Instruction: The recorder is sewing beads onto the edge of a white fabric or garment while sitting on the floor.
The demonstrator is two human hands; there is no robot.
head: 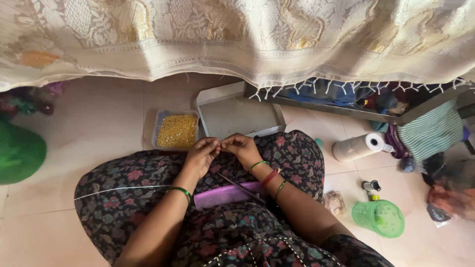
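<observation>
Pinching something too small to see between the fingertips, the left hand (202, 154) and the right hand (241, 146) meet above the lap, just in front of the tray of gold beads (177, 131). It is probably a bead or a thin thread: very light, slippery, easy to drop, so I judge only a fingertip hold works. A purple comb (226, 194) and a thin needle (241, 187) lie on the flowered dress (128, 198). The embroidered cloth (237, 34) hangs above.
</observation>
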